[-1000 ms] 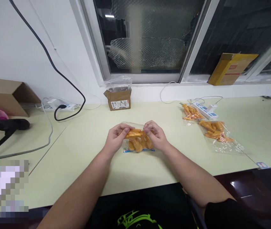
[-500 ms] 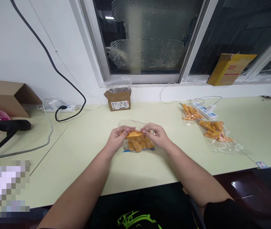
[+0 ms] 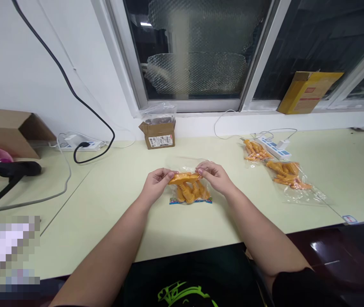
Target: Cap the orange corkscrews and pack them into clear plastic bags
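A clear plastic bag (image 3: 190,194) of orange-yellow moulded pieces lies on the table in front of me, with a blue printed strip along its near edge. My left hand (image 3: 156,184) pinches the bag's left side between thumb and fingers. On the right side, my right hand (image 3: 216,177) pinches it the same way. One long flat orange piece stretches between my hands inside the film, and several ribbed pieces with rounded ends sit below it. The bag's loose far end spreads out beyond my fingers.
Two more clear bags of orange pieces, one farther back (image 3: 256,150) and one nearer (image 3: 289,175), lie at right beside a power strip (image 3: 274,147). A small cardboard box (image 3: 159,134) stands by the wall. At left are a black cable (image 3: 97,113) and a large open carton (image 3: 2,128).
The bag has shifted slightly right, and its pieces show more clearly. My right hand has moved a little right, so my hands are farther apart.
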The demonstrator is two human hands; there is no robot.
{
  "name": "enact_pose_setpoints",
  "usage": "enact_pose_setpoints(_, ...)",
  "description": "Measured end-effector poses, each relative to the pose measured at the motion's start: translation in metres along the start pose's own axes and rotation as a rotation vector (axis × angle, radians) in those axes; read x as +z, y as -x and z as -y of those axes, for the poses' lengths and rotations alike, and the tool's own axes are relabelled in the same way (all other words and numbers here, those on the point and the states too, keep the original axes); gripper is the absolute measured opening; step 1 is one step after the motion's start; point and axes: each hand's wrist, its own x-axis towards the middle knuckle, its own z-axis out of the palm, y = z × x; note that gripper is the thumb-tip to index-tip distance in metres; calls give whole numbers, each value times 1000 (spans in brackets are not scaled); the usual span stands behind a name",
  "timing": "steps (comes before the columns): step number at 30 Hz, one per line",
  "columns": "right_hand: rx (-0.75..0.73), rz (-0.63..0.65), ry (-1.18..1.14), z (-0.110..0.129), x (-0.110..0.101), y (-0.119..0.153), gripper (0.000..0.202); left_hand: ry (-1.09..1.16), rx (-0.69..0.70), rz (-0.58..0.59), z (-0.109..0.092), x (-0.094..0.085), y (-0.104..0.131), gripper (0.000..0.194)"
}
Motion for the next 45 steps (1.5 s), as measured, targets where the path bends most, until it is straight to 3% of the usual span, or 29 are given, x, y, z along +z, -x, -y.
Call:
enact_pose_setpoints(5, 266, 85, -86, -2, -9, -1, 42, 44, -126, -46, 7, 10, -1, 48)
enact_pose_setpoints(9, 482, 305, -136, -11, -13, 0, 42, 37, -302, 2, 18, 13, -4, 50)
enact_pose_setpoints(12, 583, 495, -73, -19, -20, 0, 39, 45, -324, 43, 27, 10, -9, 51)
enact_pose_setpoints(14, 610, 498, -60, -25, -27, -1, 30, 67, -313, 14, 32, 5, -13, 52)
enact_pose_setpoints(16, 636, 321, -120, -31, -36, -2, 20, 54, -287, -42, 36, 0, -16, 50)
enact_pose_setpoints(19, 697, -148, -283, -41, -52, -4, 8, 20, -255, -127, 41, -8, -18, 45)
enact_pose_setpoints(21, 702, -360, -345, -49, -61, -5, 7, 16, -256, -151, 42, -12, -18, 43)
enact_pose_setpoints(28, 566, -799, -479, -68, -74, -9, 26, -6, -248, -82, 42, -17, -18, 35)
enact_pose_setpoints(32, 475, -907, -534, -72, -70, -13, 26, -29, -227, -44, 44, -19, -17, 33)
enact_pose_setpoints(35, 426, -862, -576, -71, -64, -14, 25, -135, -186, 5, 48, -21, -17, 31)
enact_pose_setpoints(38, 433, -734, -624, -67, -58, -13, 19, -264, -134, 46, 49, -21, -16, 28)
enact_pose_setpoints(43, 756, -240, -699, -53, -52, -2, 8, -340, -119, 122, 44, -19, -12, 25)
enact_pose_setpoints(45, 784, -79, -628, -50, -52, 3, 15, -345, -112, 145, 41, -19, -9, 23)
